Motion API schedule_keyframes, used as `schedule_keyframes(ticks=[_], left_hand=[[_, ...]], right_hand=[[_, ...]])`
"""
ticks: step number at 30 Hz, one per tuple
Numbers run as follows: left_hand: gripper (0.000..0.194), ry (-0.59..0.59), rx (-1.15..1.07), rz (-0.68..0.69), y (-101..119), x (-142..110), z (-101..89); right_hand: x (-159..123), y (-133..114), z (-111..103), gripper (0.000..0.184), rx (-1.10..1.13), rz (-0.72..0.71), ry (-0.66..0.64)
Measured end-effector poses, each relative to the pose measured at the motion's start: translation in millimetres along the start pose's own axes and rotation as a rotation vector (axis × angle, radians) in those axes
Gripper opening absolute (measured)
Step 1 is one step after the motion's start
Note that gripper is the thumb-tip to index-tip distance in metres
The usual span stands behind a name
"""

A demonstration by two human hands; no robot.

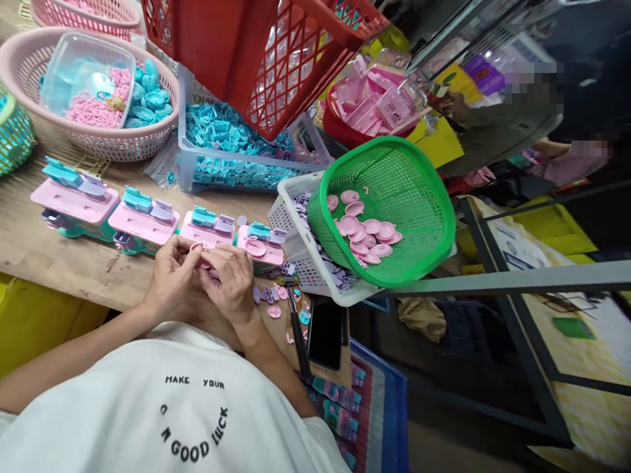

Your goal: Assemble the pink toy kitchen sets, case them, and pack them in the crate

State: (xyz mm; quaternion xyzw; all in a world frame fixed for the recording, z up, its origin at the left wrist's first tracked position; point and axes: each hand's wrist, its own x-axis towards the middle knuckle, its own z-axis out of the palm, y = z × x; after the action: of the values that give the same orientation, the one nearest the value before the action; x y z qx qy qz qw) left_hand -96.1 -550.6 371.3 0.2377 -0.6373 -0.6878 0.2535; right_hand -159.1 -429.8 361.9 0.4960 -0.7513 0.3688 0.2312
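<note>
My left hand (172, 269) and my right hand (229, 272) meet in front of the row of toys, fingers pinched together. Between them shows the rim of a small pink plastic part (197, 246), mostly hidden by the fingers. Just beyond stand several toy units with pink tops, blue and lilac pieces on each; one pink-topped toy (204, 230) is directly behind my hands. On the rightmost toy (276, 253) lies a pink oval basin piece (255, 247). Loose lilac pieces (266, 295) and pink discs (274, 311) lie right of my right hand.
A hammer (297, 328) and a black phone (325, 334) lie at the table's right end. A green basket (441, 217) of pink oval pieces rests on a white basket (300, 263). Behind are a blue-parts bin (231, 177) and red crate (217, 52). Another person (513, 125) is at upper right.
</note>
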Motion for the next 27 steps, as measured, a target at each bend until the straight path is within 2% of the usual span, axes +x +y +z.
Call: schedule_keyframes(ticks=[2, 4, 6, 9, 13, 15, 20, 24, 27], left_hand=[[0.032, -0.045, -0.029, -0.037, 5.1, 2.4, -8.3], [0.035, -0.074, 0.057, 0.031, 9.8, 5.5, -17.0], [0.034, -0.059, 0.232, 0.19, 12.0, 9.6, -25.5], [0.029, -0.059, 0.496, 0.433, 8.5, 16.7, -35.6], [0.033, -0.228, 0.729, 0.644, -0.2, 21.8, -41.8], [0.036, -0.315, 0.846, 0.65, -0.4, 21.5, -42.4], [0.038, -0.424, 1.086, 0.445, 11.5, 22.8, -39.9], [0.037, -0.395, 1.152, 0.348, 15.7, 31.3, -41.0], [0.036, -0.36, 1.086, 0.417, 14.5, 31.3, -45.9]], right_hand=[[9.3, 8.3, 5.6, 0.016, -0.063, 0.008, -0.077], [18.4, 17.1, 9.9, 0.019, -0.116, 0.037, -0.146], [24.9, 24.6, 13.3, 0.019, -0.159, 0.03, -0.191], [27.9, 30.2, 17.2, 0.017, -0.202, -0.054, -0.207], [27.7, 26.7, 15.8, 0.018, -0.286, -0.09, -0.258], [30.6, 22.4, 11.5, 0.019, -0.323, -0.094, -0.322], [45.6, 12.0, 3.4, 0.019, -0.342, -0.113, -0.483], [52.8, 5.4, 8.2, 0.023, -0.32, -0.029, -0.542], [54.6, 8.5, 0.7, 0.018, -0.232, 0.004, -0.547]])
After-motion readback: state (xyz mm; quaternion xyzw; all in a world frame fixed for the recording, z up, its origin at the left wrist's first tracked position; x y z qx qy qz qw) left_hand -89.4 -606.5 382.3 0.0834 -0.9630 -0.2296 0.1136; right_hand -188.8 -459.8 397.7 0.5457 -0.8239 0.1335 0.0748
